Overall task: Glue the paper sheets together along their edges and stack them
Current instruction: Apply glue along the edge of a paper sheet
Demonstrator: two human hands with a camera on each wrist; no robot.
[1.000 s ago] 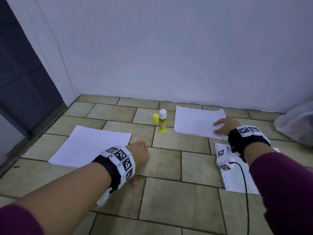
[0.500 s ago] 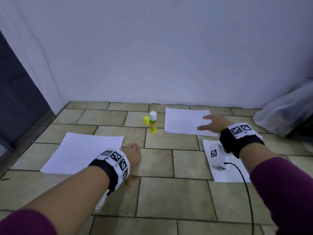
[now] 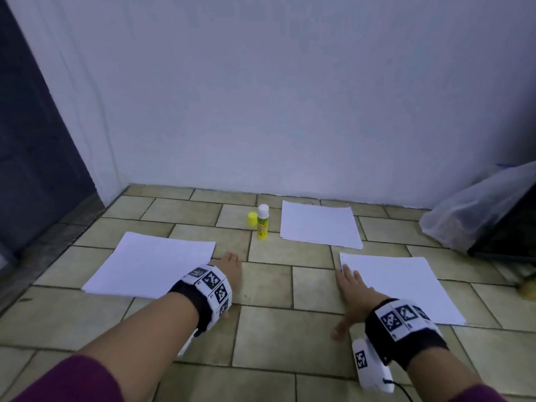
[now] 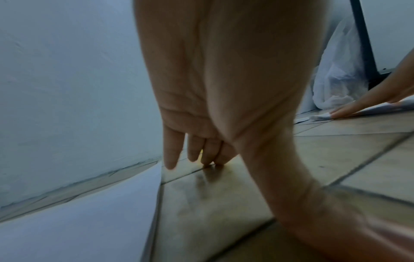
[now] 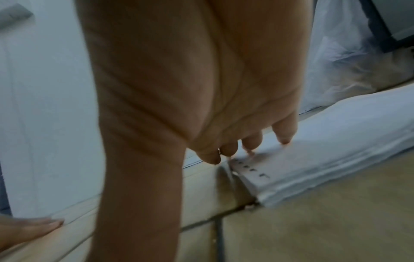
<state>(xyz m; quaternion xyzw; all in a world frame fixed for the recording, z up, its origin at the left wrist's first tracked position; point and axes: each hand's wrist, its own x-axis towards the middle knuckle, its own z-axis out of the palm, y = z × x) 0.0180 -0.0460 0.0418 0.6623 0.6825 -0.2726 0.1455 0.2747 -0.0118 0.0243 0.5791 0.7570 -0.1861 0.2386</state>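
So I'm down on the tiled floor [image 3: 269, 288], facing the white wall [image 3: 290, 97]; dark door [image 3: 32, 158] off at the far left edge, and a crumpled clear plastic bag [image 3: 475, 210] over a dark object in the far right corner. Against the wall edge there's a glue stick [image 3: 262, 222] standing upright with its top off; the yellow cap [image 3: 252, 219] sits just beside it on its left, can't tell if they touch. Right of the glue is a far stack of paper sheets [image 3: 319, 223]; nearer me on the right is a punched stack of sheets [image 3: 406, 285] with a row of holes along its left edge; on the left lies a left stack of white sheets [image 3: 150, 262]. Nothing sits between my hands and the stacks, just bare tile.

My left hand [image 3: 229, 271] is flat on the floor just off the right edge of the left stack; fingers [image 4: 208, 150] straight and close together, tips down on the tile, the little finger right by the paper's corner; it holds nothing.

My right hand [image 3: 352, 294] is spread out, fingers [image 5: 251, 141] straight and a bit apart; the tips rest on the hole-punched left edge of that near stack, thumb out on the tile; nothing gripped, only touching.
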